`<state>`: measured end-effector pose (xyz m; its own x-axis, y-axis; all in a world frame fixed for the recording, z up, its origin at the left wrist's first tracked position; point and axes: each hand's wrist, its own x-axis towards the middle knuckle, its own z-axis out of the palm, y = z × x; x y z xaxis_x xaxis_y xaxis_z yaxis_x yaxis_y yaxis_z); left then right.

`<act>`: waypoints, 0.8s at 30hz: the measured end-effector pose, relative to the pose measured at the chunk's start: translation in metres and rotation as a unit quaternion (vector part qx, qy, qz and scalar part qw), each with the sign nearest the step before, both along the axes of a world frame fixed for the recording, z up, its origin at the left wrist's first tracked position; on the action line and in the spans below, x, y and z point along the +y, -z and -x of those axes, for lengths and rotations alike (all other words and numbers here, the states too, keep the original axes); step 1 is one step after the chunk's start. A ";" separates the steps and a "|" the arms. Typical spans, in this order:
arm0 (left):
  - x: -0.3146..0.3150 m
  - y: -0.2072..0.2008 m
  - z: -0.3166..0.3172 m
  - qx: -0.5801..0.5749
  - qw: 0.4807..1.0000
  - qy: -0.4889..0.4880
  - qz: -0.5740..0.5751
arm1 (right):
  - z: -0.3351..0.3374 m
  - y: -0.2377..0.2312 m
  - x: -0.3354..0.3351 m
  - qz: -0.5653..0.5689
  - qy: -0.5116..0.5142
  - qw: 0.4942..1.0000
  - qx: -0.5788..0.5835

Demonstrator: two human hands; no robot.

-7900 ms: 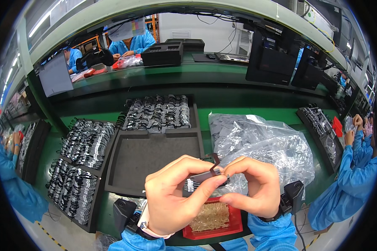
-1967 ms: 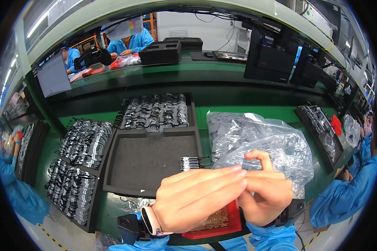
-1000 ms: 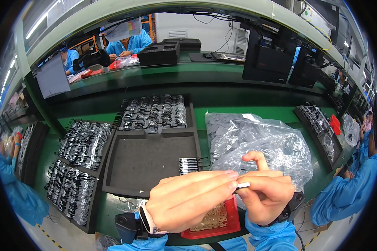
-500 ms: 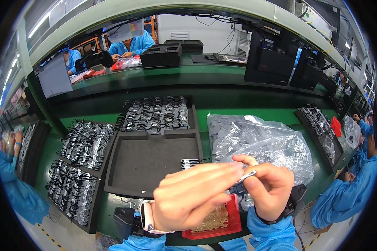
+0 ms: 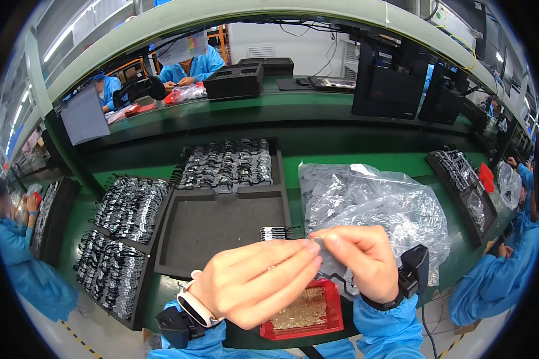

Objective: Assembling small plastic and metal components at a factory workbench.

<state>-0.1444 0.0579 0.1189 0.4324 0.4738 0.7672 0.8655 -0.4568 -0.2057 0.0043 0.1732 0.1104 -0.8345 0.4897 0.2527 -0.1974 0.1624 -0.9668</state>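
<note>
My left hand [image 5: 260,281] reaches in with its fingers closed together, its fingertips meeting those of my right hand [image 5: 362,257]. Thumb and forefinger of the right hand pinch a small dark grey part [image 5: 336,256], which partly shows below the fingertips. Whatever the left fingertips hold is hidden behind them. Under the hands stands a red bin [image 5: 332,323] of small gold-coloured pieces [image 5: 299,311]. Just beyond them lies a clear plastic bag [image 5: 395,206] of dark grey parts. A short row of metal-and-black parts [image 5: 273,233] sits at the right side of a black foam tray [image 5: 221,218].
More foam trays, filled with rows of metal-and-black parts [image 5: 129,206], stand on the left and behind. Another filled tray [image 5: 461,179] and a red bin [image 5: 486,178] are at the right. Dark monitors [image 5: 386,90] stand along the back shelf. People in blue work at both sides and across.
Both hands have shifted a little left, and the right hand has turned. The shiny edge of the part that showed between the fingers is now mostly hidden. More of the red bin shows.
</note>
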 end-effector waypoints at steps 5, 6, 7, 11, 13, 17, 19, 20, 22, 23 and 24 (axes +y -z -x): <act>0.017 0.021 0.032 -0.165 0.980 -0.108 0.021 | -0.003 -0.006 0.015 -0.082 0.108 0.984 0.113; 0.026 0.033 0.040 -0.205 0.966 -0.149 0.040 | -0.009 -0.007 0.020 -0.076 0.112 0.981 0.139; 0.035 0.048 0.051 -0.204 0.967 -0.149 0.040 | -0.015 -0.009 0.021 -0.075 0.113 0.981 0.140; 0.049 0.092 0.081 -0.264 0.930 -0.195 0.167 | -0.032 -0.018 0.014 -0.112 0.147 0.965 0.186; 0.054 0.106 0.087 -0.284 0.910 -0.212 0.213 | -0.037 -0.018 0.010 -0.075 0.136 0.972 0.177; 0.059 0.120 0.091 -0.233 0.913 -0.197 0.270 | -0.038 -0.020 0.009 -0.118 0.133 0.971 0.159; 0.057 0.123 0.090 -0.255 0.907 -0.177 0.283 | -0.038 -0.019 0.010 -0.119 0.131 0.971 0.162; 0.057 0.124 0.090 -0.278 0.900 -0.158 0.296 | -0.037 -0.018 0.011 -0.118 0.131 0.971 0.161; 0.056 0.121 0.089 -0.273 0.897 -0.155 0.311 | -0.038 -0.018 0.014 -0.124 0.135 0.969 0.168; 0.056 0.121 0.090 -0.268 0.894 -0.151 0.325 | -0.038 -0.017 0.015 -0.123 0.134 0.969 0.166; 0.055 0.119 0.089 -0.268 0.894 -0.153 0.324 | -0.039 -0.019 0.013 -0.124 0.136 0.969 0.166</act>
<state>-0.2339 0.1126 -0.0002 -0.1411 0.9269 0.3478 0.8654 -0.0551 0.4981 0.0436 0.1866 0.1290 -0.5358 0.5692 0.6237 -0.4088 0.4714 -0.7814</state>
